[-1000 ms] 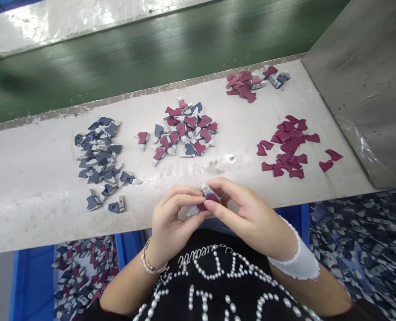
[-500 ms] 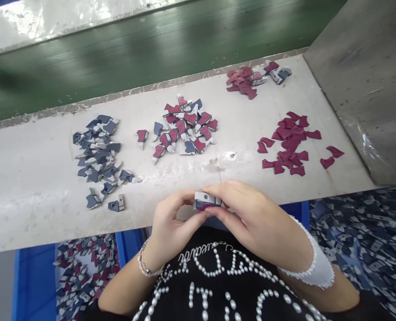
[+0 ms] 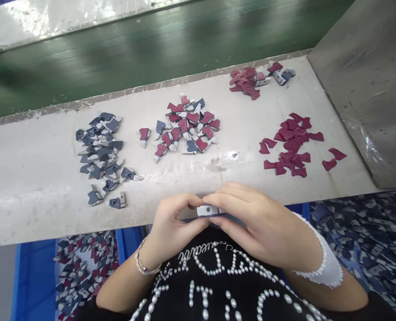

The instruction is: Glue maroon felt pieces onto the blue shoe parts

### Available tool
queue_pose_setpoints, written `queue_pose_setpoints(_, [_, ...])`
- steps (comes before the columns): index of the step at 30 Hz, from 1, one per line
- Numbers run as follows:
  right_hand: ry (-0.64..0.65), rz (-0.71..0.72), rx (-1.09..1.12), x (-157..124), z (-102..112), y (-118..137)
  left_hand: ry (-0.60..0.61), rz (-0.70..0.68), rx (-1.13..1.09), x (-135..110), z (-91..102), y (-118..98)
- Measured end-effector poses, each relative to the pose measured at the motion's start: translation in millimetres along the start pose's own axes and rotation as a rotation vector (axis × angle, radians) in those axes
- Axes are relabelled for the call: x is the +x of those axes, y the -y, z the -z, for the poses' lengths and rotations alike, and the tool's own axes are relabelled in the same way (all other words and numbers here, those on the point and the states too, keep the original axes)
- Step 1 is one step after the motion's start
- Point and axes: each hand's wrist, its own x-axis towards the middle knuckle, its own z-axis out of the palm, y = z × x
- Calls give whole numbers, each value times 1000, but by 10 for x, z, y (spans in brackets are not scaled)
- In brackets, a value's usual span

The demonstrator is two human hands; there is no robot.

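Between my two hands, at the near edge of the white worktop (image 3: 171,187), is a small grey plastic part (image 3: 207,211) with a round hole in its side. My left hand (image 3: 176,223) pinches its left end between thumb and forefinger. On the right end, the fingers and thumb of my right hand (image 3: 247,218) are closed and hide much of it. Beyond my hands lies a pile of grey parts with maroon or dark blue faces (image 3: 184,127). To the left is a pile of dark blue and grey parts (image 3: 100,147); to the right, loose maroon pieces (image 3: 293,138).
More maroon pieces (image 3: 244,82) lie at the back right beside a few grey parts. A green conveyor belt (image 3: 144,53) runs behind the worktop. A metal panel (image 3: 368,89) rises on the right. Below are a blue bin (image 3: 34,281) and many loose parts (image 3: 361,236).
Both hands keep hold of the grey part. It has tilted so that its holed side faces up more, and the maroon seen along its lower edge is now hidden.
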Motion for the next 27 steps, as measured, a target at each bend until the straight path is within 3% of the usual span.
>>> queue_pose_setpoints(9, [-39,74,-44,13,-55,16,85,1,80,0,36,-65])
queue_pose_setpoints(15, [66,44,-5,-28,-30,9,195,22,33,-4,57,-103])
queue_pose_setpoints(19, [106,35,55,-26,0,0,204,25,61,-23,71,-115])
queue_pose_setpoints(23, [123,-59,56,-22,22,-13,193,123,-31,-9,75,-92])
queue_pose_setpoints(27, [133,-16,12,-5,10,-61,178,182,-107,2,65,-83])
